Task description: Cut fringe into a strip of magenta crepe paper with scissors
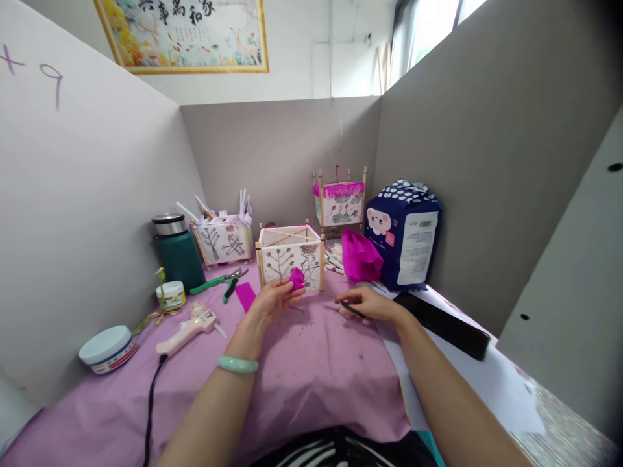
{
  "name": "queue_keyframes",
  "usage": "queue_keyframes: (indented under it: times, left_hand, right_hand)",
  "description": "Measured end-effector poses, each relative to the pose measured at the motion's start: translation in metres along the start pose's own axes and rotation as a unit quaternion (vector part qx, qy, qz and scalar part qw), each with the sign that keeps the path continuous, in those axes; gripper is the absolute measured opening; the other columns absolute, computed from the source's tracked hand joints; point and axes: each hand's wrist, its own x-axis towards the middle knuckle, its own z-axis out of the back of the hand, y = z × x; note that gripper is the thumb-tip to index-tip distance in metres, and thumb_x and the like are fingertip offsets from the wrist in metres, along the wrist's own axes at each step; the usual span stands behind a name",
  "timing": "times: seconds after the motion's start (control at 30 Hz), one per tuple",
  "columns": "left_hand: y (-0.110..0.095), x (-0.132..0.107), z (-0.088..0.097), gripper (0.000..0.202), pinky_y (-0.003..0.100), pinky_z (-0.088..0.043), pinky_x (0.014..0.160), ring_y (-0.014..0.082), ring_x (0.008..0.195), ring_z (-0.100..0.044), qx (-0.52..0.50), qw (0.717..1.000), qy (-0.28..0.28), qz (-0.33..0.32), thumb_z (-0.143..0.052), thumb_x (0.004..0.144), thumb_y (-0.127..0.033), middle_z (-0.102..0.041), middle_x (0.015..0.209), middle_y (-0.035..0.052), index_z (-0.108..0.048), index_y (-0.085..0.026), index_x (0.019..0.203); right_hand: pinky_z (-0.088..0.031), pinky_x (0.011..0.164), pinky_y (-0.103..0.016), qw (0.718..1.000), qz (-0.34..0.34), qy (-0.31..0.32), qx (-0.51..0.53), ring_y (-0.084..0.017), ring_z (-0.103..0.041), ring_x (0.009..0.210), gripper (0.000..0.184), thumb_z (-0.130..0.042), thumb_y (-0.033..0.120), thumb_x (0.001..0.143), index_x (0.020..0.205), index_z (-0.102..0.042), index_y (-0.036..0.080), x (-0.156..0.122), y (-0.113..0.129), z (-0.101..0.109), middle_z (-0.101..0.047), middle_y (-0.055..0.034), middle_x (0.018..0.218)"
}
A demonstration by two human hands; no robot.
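Note:
My left hand (275,299) is closed on a small wad of magenta crepe paper (296,278), held just in front of a square paper lantern with a wooden frame (291,259). My right hand (370,305) rests on the pink tablecloth (311,370) to the right, its fingers pinched on a thin dark stick or pen (351,308). A flat strip of magenta paper (246,296) lies left of my left hand.
A pink glue gun (191,326), green pliers (219,281), a green flask (178,253), two small tubs (108,349), two more lanterns (341,201), a magenta paper heap (360,256), a blue tissue pack (403,233) and a black bar (445,324) stand around. Grey partitions enclose the desk.

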Motion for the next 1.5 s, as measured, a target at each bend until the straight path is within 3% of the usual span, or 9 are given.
queue_keyframes:
  times: [0.17, 0.33, 0.43, 0.83, 1.5]
  left_hand:
    - [0.002, 0.002, -0.001, 0.016, 0.028, -0.059, 0.061, 0.0215, 0.071, -0.072, 0.003, 1.0, -0.028, -0.011, -0.057, 0.08, 0.002, -0.068, 0.071, 0.0067, -0.051, -0.013, 0.08]
    - [0.002, 0.002, -0.001, 0.017, 0.029, -0.059, 0.06, 0.0225, 0.072, -0.072, 0.002, 0.999, -0.041, -0.019, -0.058, 0.079, 0.001, -0.067, 0.071, 0.0056, -0.05, -0.014, 0.08]
    - [0.002, 0.002, -0.002, 0.016, 0.028, -0.059, 0.061, 0.0221, 0.072, -0.072, 0.012, 0.999, -0.038, -0.015, -0.057, 0.08, 0.001, -0.067, 0.07, 0.0058, -0.05, -0.014, 0.08]
    - [0.011, 0.008, 0.003, 0.01, 0.028, -0.058, 0.062, 0.0199, 0.067, -0.071, 0.065, 0.998, -0.004, 0.0, -0.055, 0.083, -0.004, -0.069, 0.069, 0.0099, -0.052, -0.012, 0.081]
    - [0.009, 0.005, -0.003, 0.009, 0.029, -0.057, 0.061, 0.0209, 0.066, -0.071, 0.082, 0.997, -0.006, 0.009, -0.057, 0.083, -0.004, -0.069, 0.071, 0.0135, -0.053, -0.011, 0.08]
  right_hand:
    - [-0.035, 0.048, -0.021, 0.999, 0.033, -0.005, 0.022, -0.007, -0.045, 0.049, 0.05, -0.071, 0.042, 0.072, 0.11, -0.066, 0.011, 0.001, 0.002, -0.005, -0.054, 0.0021, 0.058]
    - [-0.046, 0.065, -0.027, 0.997, 0.07, -0.026, 0.008, -0.015, -0.058, 0.074, 0.05, -0.073, 0.041, 0.069, 0.111, -0.066, 0.013, 0.006, 0.004, -0.018, -0.066, -0.0055, 0.087]
    - [-0.047, 0.073, -0.03, 0.996, 0.087, -0.025, -0.016, -0.019, -0.06, 0.082, 0.051, -0.073, 0.04, 0.069, 0.112, -0.066, 0.013, 0.007, 0.004, -0.022, -0.068, -0.0073, 0.094]
    - [-0.048, 0.068, -0.026, 0.983, 0.145, -0.062, -0.091, -0.017, -0.061, 0.074, 0.043, -0.069, 0.038, 0.074, 0.111, -0.067, 0.015, 0.015, -0.007, -0.033, -0.069, -0.0049, 0.089]
    - [-0.043, 0.065, -0.023, 0.971, 0.149, -0.1, -0.156, -0.015, -0.058, 0.07, 0.044, -0.068, 0.039, 0.075, 0.114, -0.067, 0.017, 0.012, 0.001, -0.037, -0.07, -0.0037, 0.085]
